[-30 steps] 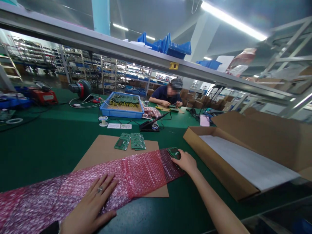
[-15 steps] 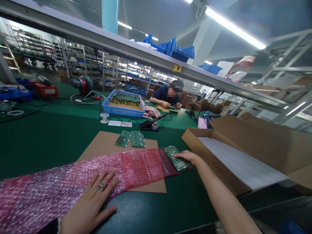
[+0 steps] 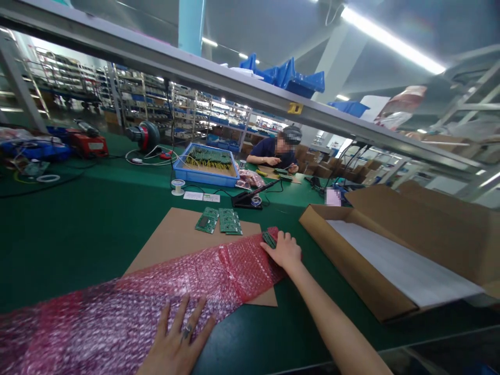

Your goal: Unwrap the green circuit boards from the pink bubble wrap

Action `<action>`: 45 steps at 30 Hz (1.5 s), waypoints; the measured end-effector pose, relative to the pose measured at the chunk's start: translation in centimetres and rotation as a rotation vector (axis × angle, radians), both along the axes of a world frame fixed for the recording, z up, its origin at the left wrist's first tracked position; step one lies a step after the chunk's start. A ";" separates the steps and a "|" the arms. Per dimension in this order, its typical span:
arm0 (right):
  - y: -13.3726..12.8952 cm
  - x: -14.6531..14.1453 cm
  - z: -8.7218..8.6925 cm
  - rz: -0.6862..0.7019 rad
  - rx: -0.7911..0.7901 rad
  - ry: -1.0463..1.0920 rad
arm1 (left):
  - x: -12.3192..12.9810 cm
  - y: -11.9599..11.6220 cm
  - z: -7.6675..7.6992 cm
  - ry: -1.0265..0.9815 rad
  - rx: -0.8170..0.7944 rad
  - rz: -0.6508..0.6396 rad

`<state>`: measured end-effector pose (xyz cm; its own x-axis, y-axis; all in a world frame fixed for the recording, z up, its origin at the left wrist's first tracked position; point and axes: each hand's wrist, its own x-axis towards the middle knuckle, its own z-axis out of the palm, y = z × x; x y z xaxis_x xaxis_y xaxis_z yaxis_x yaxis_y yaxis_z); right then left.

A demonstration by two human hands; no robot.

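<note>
Plausibly, in the head view, the circuit board point(image 3: 269, 239), tucked at the right end of the bubble wrap point(image 3: 179, 273), could slip out if the right hand point(image 3: 287, 251) gripping both loosens, or the left hand point(image 3: 178, 333), spread flat, presses too lightly.

A green-topped workbench point(image 3: 117, 229) bears a flat cardboard sheet point(image 3: 164, 237); around it sit a blue plastic tray point(image 3: 207, 178) at twelve o'clock, a soldering-iron stand point(image 3: 245, 201) at one, an open cardboard box point(image 3: 347, 265) at three, pinkish-red bubble wrap point(image 3: 97, 328) at eight, a blower point(image 3: 149, 136) at eleven.
</note>
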<state>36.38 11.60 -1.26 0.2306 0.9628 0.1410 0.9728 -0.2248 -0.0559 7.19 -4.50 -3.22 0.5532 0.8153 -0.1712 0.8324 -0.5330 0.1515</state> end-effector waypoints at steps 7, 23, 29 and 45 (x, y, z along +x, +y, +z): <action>1.7 6.5 2.1 -0.034 -0.227 0.372 | -1.4 -0.3 -0.6 -0.095 0.083 -0.059; -0.2 -0.1 0.9 0.073 -0.066 -0.125 | -0.4 -1.5 -3.3 -0.035 0.255 -0.061; 0.3 2.2 1.1 0.097 -0.153 0.229 | -0.6 -2.0 -4.8 -0.060 0.325 -0.065; -2.2 -2.1 2.3 0.243 -0.088 0.078 | -0.2 -2.5 -5.1 -0.077 0.407 -0.106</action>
<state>34.25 9.38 1.01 -0.0020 0.9990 0.0454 0.9923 0.0076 -0.1233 6.96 -6.99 -8.27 0.6363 0.7456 0.1981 0.7642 -0.6443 -0.0298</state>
